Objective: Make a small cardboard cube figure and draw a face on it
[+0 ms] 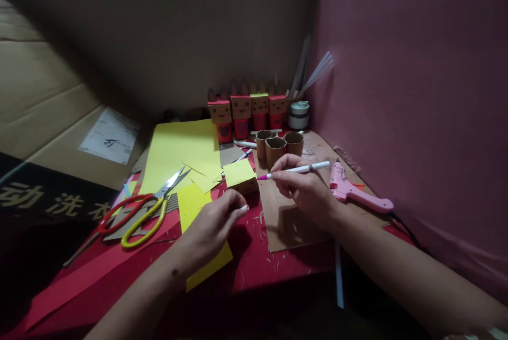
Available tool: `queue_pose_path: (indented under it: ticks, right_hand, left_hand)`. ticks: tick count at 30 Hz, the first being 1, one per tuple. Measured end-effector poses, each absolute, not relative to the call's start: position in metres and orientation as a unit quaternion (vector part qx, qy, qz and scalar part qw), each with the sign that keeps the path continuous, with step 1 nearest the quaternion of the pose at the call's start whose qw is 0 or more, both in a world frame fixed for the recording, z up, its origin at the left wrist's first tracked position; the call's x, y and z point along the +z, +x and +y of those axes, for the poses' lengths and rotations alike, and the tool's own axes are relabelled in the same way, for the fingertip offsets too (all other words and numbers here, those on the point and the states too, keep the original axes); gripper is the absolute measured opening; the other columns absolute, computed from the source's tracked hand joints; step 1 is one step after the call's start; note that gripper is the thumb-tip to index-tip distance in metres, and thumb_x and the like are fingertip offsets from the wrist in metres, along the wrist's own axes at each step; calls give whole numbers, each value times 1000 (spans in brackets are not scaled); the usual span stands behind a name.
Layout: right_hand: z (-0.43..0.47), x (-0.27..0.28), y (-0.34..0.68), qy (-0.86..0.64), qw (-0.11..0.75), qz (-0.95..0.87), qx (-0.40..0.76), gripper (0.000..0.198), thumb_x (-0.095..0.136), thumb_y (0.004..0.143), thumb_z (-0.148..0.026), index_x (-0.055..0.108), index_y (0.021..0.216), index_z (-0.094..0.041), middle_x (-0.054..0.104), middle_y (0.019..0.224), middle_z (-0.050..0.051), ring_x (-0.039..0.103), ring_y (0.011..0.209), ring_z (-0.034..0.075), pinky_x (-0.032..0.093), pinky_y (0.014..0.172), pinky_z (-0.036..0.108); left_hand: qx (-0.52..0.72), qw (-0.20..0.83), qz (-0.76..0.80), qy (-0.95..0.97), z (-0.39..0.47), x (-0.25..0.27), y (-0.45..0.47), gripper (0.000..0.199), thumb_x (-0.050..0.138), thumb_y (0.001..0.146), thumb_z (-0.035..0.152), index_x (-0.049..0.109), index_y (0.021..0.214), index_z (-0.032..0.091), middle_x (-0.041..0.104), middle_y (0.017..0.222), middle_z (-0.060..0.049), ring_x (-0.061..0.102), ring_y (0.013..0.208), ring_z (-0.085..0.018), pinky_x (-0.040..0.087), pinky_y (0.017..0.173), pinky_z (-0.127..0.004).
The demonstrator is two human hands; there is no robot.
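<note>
My right hand [304, 189] is closed around a white marker [293, 169], whose magenta tip points left. The tip is close to a small cardboard box [246, 187] with a yellow paper top [239, 172]; I cannot tell whether they touch. Nearer to me, my left hand [214, 226] is pinched on a small white marker cap [241, 208], mostly hidden by the fingers. Behind my right hand, three short cardboard tubes [275, 150] stand upright on a cardboard sheet [296, 223].
Red-and-yellow-handled scissors [145, 210] lie on paper at left, beside a yellow sheet [178, 152]. A pink glue gun [357, 191] rests at right. Several cardboard figures [240, 107] and a lidded jar [298, 116] stand at the back. A large carton [59, 91] borders the left.
</note>
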State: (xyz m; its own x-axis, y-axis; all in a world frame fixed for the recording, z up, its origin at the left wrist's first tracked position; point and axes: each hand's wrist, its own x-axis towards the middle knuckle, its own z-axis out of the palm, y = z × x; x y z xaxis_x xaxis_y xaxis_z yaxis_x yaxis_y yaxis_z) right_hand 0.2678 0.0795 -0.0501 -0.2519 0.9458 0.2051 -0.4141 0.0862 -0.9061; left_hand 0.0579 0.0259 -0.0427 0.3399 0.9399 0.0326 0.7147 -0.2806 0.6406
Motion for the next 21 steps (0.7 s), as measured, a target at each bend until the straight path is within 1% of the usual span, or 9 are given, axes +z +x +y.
queue_pose_path:
  ticks: [3,5,9,13,21]
  right_hand:
    - [77,-47,266,-234,525,-478,664,8,73,68,-20,65,68,-18,50,45,-8,36,39,5,21,39,21]
    - [74,-46,266,-217,511,-472,685,7,72,68,-20,65,69,-18,50,44,-8,37,37,5,21,38,20]
    - [69,-48,266,-197,494,-478,699,10,73,71,-18,63,70,-19,52,46,-8,39,39,5,24,38,19]
    - [67,-50,266,-209,486,-505,682,9,71,74,-16,63,71,-19,53,48,-8,41,41,5,27,40,18]
    - [66,-49,266,-233,492,-522,656,10,70,75,-16,61,71,-19,54,48,-7,41,41,6,28,40,19]
  left_hand:
    - [311,443,505,672,21,-34,54,20,55,91,40,58,91,20,56,77,1,50,66,-14,43,62,-28]
    - [367,510,484,609,19,-34,54,20,64,87,38,61,89,19,55,75,2,48,63,-12,41,61,-26]
    - [413,524,482,568,20,-36,58,20,72,83,37,64,86,18,57,73,3,48,63,-11,40,61,-25]
    - [422,515,487,565,21,-33,65,20,72,83,36,66,83,18,56,68,3,47,62,-11,40,60,-25]
    - [441,525,466,560,22,-32,72,15,73,84,31,68,84,17,59,71,2,50,64,-10,41,59,-21]
